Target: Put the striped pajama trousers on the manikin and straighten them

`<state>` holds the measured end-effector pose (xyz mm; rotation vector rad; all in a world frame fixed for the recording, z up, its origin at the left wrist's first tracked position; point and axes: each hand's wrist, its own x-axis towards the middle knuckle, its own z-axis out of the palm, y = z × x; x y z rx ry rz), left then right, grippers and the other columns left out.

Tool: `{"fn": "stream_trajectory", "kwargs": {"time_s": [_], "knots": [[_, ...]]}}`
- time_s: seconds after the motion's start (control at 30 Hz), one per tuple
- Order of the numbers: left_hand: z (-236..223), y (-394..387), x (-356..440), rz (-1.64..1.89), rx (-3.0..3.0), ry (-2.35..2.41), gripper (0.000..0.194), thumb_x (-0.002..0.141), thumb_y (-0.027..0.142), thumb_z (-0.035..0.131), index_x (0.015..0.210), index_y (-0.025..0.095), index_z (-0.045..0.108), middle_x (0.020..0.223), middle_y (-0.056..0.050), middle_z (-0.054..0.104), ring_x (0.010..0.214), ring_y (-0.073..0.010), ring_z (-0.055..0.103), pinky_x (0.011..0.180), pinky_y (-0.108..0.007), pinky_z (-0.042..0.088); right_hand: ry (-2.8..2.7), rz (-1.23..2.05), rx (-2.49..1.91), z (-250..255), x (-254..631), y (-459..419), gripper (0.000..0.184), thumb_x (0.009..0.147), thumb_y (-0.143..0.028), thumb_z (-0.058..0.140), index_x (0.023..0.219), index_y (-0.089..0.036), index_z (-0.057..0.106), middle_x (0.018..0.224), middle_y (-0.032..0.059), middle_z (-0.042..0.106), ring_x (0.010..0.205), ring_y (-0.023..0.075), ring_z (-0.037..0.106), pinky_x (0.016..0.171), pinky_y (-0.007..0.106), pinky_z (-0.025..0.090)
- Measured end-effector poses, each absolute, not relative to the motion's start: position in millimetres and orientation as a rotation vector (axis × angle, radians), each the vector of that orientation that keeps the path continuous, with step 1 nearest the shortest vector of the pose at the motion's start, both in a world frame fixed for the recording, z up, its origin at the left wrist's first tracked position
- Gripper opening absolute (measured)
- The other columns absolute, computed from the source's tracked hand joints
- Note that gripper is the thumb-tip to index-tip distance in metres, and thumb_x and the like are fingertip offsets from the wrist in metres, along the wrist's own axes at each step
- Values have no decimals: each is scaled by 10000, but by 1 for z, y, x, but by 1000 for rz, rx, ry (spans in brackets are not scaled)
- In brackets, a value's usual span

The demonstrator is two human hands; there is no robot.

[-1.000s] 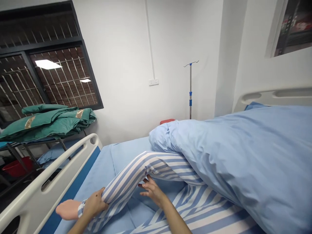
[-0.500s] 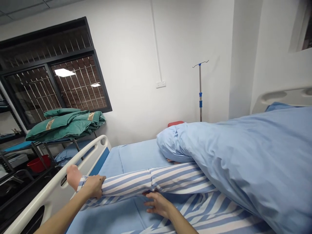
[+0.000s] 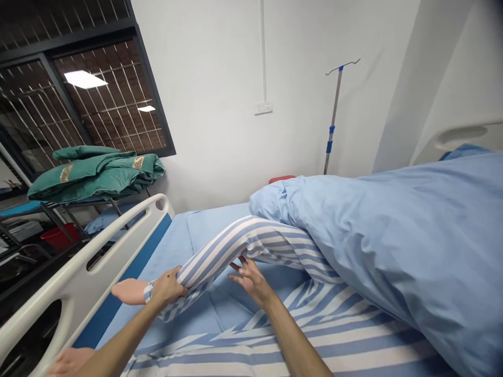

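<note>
A leg in blue-and-white striped trousers [image 3: 220,246] is raised off the bed, its knee bent upward. My left hand [image 3: 168,287] is closed around the lower leg just above the ankle. Beyond it the bare foot [image 3: 129,291] points toward the footboard. Under the knee is my right hand [image 3: 251,280], palm up with fingers spread, its fingertips at the underside of the cloth. The other striped leg [image 3: 236,358] lies flat nearer me, its foot [image 3: 70,361] partly hidden by my left forearm. A light blue quilt [image 3: 353,235] covers the upper legs and body.
A white footboard [image 3: 118,230] with a blue panel closes the bed's left end. Green folded quilts [image 3: 98,175] lie on a rack by the barred window, with a red basin [image 3: 61,235] below. An IV pole [image 3: 334,112] stands beyond the bed by the wall.
The knee has risen and bent, where the leg was nearly straight before. My left hand, still around the lower leg, has moved right toward the body. My right hand stays under the knee.
</note>
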<state>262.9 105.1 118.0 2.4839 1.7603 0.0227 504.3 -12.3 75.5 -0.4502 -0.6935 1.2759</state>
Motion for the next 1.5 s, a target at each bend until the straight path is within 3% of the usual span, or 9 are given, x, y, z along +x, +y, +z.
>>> {"fn": "stream_trajectory", "kwargs": {"time_s": [0.23, 0.43, 0.83, 0.97, 1.07, 1.17, 1.5], "knots": [[76, 87, 349, 312, 2285, 1673, 383, 568, 350, 599, 941, 293, 535, 821, 3, 643, 772, -206, 570, 590, -268, 352, -675, 1051, -455, 87, 523, -17, 680, 686, -222, 574, 1276, -461, 334, 1403, -57, 303, 1217, 190, 363, 913, 392, 398], [47, 88, 352, 322, 2194, 1680, 394, 571, 348, 606, 951, 288, 522, 821, 0, 640, 777, -209, 576, 611, -270, 371, -722, 1059, -556, 82, 524, -16, 733, 683, -219, 594, 1309, -457, 295, 1408, -38, 299, 1176, 199, 410, 858, 368, 429], [76, 100, 305, 189, 2350, 1647, 373, 562, 362, 599, 925, 301, 540, 864, 4, 650, 837, -236, 590, 598, -267, 377, -755, 1228, -557, 68, 516, -10, 746, 669, -206, 638, 1298, -437, 310, 1357, 2, 353, 1145, 225, 435, 847, 397, 433], [93, 109, 267, 57, 2424, 1701, 432, 574, 333, 576, 1002, 284, 537, 896, -22, 654, 835, -246, 598, 618, -283, 393, -746, 1370, -535, 64, 505, -7, 629, 660, -176, 654, 1207, -383, 424, 1265, 16, 444, 1111, 234, 472, 812, 400, 445], [103, 116, 233, -45, 2518, 1731, 511, 575, 324, 566, 1080, 266, 519, 975, -57, 652, 889, -272, 596, 681, -319, 418, -639, 1475, -498, 59, 488, -2, 379, 653, -187, 657, 1003, -287, 551, 1088, 12, 554, 1056, 234, 513, 813, 412, 445], [112, 123, 203, -142, 2664, 1722, 549, 574, 307, 550, 1119, 256, 506, 985, -85, 659, 893, -299, 601, 716, -362, 429, -481, 1523, -501, 51, 464, 4, 174, 645, -233, 665, 785, -209, 564, 924, 11, 603, 961, 223, 562, 810, 405, 450], [111, 126, 160, -289, 2859, 1535, 521, 568, 316, 536, 1081, 226, 539, 935, -102, 672, 826, -330, 618, 697, -427, 445, -195, 1437, -691, 34, 412, 8, 244, 601, -280, 683, 776, -218, 525, 767, -15, 621, 775, 174, 598, 773, 376, 482]]}}
